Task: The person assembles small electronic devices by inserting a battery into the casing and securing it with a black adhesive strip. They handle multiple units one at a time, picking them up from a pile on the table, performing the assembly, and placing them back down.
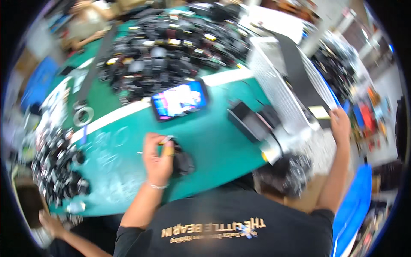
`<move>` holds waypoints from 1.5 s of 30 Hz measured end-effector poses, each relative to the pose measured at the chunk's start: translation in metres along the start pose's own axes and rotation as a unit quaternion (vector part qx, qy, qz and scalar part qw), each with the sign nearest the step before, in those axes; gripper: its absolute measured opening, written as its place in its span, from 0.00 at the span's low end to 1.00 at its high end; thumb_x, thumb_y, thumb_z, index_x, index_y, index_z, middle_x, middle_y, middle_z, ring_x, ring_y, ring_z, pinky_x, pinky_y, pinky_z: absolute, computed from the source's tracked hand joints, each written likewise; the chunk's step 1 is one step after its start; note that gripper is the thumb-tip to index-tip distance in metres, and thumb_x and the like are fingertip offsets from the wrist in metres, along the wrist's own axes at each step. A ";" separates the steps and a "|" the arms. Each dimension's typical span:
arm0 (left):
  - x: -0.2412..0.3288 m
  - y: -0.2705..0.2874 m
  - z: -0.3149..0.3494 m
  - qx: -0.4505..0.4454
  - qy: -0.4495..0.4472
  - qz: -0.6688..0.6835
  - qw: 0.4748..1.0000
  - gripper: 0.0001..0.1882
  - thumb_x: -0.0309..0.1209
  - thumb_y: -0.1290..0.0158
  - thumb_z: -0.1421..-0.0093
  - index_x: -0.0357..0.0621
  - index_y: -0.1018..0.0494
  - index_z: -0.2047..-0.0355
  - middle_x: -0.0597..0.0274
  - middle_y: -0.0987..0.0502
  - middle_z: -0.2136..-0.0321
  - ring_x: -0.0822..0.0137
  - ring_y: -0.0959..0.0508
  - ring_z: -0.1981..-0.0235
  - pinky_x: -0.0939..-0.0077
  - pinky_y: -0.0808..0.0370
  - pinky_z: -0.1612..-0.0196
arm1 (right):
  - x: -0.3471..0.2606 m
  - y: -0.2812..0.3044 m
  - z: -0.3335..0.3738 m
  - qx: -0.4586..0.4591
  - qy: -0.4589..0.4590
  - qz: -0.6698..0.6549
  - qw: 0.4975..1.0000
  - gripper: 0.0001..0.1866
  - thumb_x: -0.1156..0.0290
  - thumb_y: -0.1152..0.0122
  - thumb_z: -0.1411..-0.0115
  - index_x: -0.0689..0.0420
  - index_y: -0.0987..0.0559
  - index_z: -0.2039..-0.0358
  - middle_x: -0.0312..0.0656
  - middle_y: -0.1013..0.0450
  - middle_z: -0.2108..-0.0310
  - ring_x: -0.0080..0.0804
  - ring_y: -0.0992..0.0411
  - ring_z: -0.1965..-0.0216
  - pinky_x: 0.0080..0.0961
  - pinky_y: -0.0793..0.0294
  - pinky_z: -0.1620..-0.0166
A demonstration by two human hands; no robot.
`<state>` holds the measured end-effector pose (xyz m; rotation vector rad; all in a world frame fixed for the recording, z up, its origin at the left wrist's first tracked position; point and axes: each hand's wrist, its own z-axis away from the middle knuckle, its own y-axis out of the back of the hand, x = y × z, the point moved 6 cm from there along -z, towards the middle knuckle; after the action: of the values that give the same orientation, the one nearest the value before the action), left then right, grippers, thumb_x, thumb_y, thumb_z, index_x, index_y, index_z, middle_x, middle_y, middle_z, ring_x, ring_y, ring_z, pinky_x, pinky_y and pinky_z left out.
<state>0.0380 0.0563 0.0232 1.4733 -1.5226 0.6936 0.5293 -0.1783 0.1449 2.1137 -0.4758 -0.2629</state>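
The person's left grip (157, 159) is narrow, thumb and fingers closed on the upper end of a black item (184, 162) near the front edge of the green bench (117, 156); blur hides what kind of item it is. Something yellow covers part of that thumb, and a thin bracelet circles the wrist. The right grip (341, 124) is at the near end of a long dark strip (297, 70), beside a pale label (319, 112); I cannot tell how firmly the fingers close there. The strip slants across a white basket (266, 60). Beyond the left grip lies a phone (180, 100) with its screen lit, and to the phone's right sits an open black box (249, 122). A large heap of dark items (158, 55) covers the bench's far side; a smaller heap (60, 167) lies at the left, near a co-worker's hand (50, 223)
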 end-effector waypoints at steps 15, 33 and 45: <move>-0.017 0.025 0.009 0.067 0.057 0.042 0.995 0.06 0.24 0.51 0.41 0.38 0.34 0.64 0.67 0.33 0.72 0.76 0.34 0.70 0.81 0.34 0.63 | -0.024 -0.002 -0.018 -0.068 -0.035 -0.073 0.994 0.04 0.79 0.44 0.50 0.63 0.29 0.72 0.46 0.32 0.74 0.40 0.32 0.70 0.30 0.33 0.64; -0.013 0.016 0.005 0.047 0.064 0.080 0.994 0.05 0.26 0.50 0.40 0.38 0.34 0.67 0.67 0.34 0.75 0.75 0.36 0.71 0.79 0.35 0.63 | -0.033 -0.010 -0.037 -0.070 0.030 0.080 0.994 0.08 0.74 0.56 0.41 0.64 0.33 0.75 0.58 0.32 0.77 0.60 0.33 0.70 0.47 0.36 0.68; -0.020 0.018 0.005 0.072 0.045 0.061 0.994 0.09 0.30 0.50 0.40 0.36 0.33 0.67 0.65 0.34 0.77 0.74 0.35 0.74 0.79 0.33 0.67 | 0.027 -0.032 -0.046 -0.023 -0.081 -0.122 0.989 0.08 0.73 0.59 0.38 0.60 0.34 0.73 0.46 0.35 0.84 0.38 0.35 0.85 0.34 0.38 0.77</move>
<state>0.0175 0.0644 0.0068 1.4426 -1.5286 0.9485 0.5783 -0.1396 0.1441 2.1141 -0.3005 -0.5852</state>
